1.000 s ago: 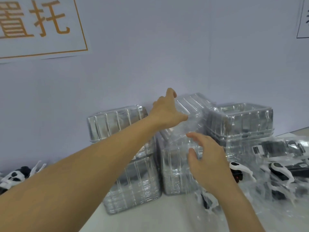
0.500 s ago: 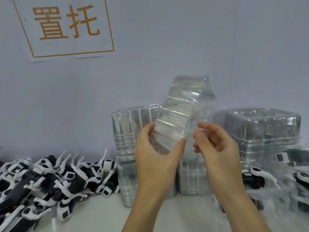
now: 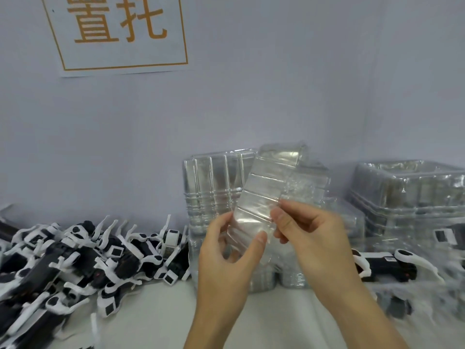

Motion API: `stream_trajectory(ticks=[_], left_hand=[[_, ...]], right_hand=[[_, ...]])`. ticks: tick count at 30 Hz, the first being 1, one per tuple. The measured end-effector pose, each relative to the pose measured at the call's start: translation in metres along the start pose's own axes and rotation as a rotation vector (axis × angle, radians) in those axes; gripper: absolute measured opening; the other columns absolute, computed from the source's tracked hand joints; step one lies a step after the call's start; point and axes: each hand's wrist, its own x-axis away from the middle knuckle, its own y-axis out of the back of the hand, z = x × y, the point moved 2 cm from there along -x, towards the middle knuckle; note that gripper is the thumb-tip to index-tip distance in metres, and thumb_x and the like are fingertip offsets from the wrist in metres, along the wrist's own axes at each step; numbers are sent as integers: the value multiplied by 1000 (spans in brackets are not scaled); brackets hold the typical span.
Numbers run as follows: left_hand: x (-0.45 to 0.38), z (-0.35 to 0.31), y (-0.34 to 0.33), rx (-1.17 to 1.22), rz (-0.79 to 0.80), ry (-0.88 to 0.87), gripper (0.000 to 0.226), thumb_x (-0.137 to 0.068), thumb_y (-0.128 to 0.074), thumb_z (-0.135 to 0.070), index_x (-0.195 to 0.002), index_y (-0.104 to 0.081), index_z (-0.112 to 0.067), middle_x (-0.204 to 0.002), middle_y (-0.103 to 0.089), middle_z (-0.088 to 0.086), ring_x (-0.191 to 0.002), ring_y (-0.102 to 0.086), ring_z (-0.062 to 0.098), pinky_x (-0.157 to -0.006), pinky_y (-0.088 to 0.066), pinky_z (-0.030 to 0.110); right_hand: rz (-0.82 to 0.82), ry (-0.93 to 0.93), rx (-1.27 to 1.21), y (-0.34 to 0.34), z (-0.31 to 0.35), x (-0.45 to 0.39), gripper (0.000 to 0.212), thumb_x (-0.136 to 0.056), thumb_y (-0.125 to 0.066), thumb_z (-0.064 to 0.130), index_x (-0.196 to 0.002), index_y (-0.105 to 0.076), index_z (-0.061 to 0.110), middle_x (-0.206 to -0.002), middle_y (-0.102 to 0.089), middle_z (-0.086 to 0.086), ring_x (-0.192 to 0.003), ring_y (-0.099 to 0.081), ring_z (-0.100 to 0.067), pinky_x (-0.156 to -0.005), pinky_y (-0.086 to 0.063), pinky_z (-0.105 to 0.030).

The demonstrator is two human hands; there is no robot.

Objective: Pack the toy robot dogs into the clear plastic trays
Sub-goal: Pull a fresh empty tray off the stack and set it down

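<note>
Tray (image 3: 261,195) of clear plastic held up in the air between both hands, tilted, ribbed bottom turned toward the camera. Left hand (image 3: 226,260) curled around the lower left edge, thumb (image 3: 256,244) pressed on the near face and the other fingers behind the plastic. Right hand (image 3: 309,238) pinching the lower right edge, fingertips (image 3: 279,215) on the rim just above the left thumb. Probably gripped on two sides like this because such trays nest tightly, so one shell needed to be peeled apart from another; whether a second shell was stuck behind could not be told, being transparent. Behind the fingers, touching the wall, stacked trays (image 3: 214,187), and further to the right of the right hand another stack (image 3: 407,187). Well left of the left hand, heap of toy robot dogs (image 3: 83,258), black and white, none packed from that heap. Right of the right wrist, one more dog (image 3: 387,267) lying among blurred clear plastic, perhaps already in a tray. Above, paper sign (image 3: 120,34) with orange characters. Judged as an early step: tray prepared, no dog picked up yet.
</note>
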Motion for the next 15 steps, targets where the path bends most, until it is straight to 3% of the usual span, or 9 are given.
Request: stream_trajectory(ticks=[4, 8, 11, 13, 15], left_hand=[[0, 0, -2, 29, 9, 7, 43, -80, -80, -39, -117, -62, -26, -101, -73, -22, -95, -69, -2, -73, -51, 8], [-1, 1, -5, -22, -21, -10, 42, -73, -69, -42, -112, -61, -29, -98, -72, -26, -93, -69, -5, -71, -50, 6], [0, 3, -4, -180, -23, -34, 57, -78, -75, -58, -124, -60, -28, -107, -70, -15, -104, -65, 2, -87, -53, 19], [0, 4, -3, -270, -26, -44, 74, -70, -66, -66, -133, -56, -28, -116, -64, -16, -111, -61, 5, -96, -53, 33], [1, 2, -2, -307, -16, -67, 83, -66, -62, -69, -139, -51, -30, -117, -59, -24, -114, -59, 7, -97, -53, 38]], right_hand=[[-7, -41, 6, 2, 0, 0, 13, -84, -74, 13, -93, -77, 22, -64, -71, 2, -57, -62, -4, -61, -51, -13], [18, -37, 59, 2, 2, 1, 16, -83, -77, 13, -91, -78, 26, -70, -73, 4, -60, -64, -4, -61, -51, -15], [10, 22, 264, -2, 3, 3, 16, -82, -77, 15, -82, -76, 31, -67, -70, 6, -57, -61, -7, -56, -53, -22], [-30, 47, 345, -5, 4, 3, 5, -82, -76, 20, -81, -74, 24, -65, -70, 4, -58, -66, -13, -57, -54, -29], [-48, 69, 380, -4, 3, 3, 13, -84, -75, 20, -73, -71, 16, -64, -69, 3, -58, -66, -18, -56, -54, -30]])
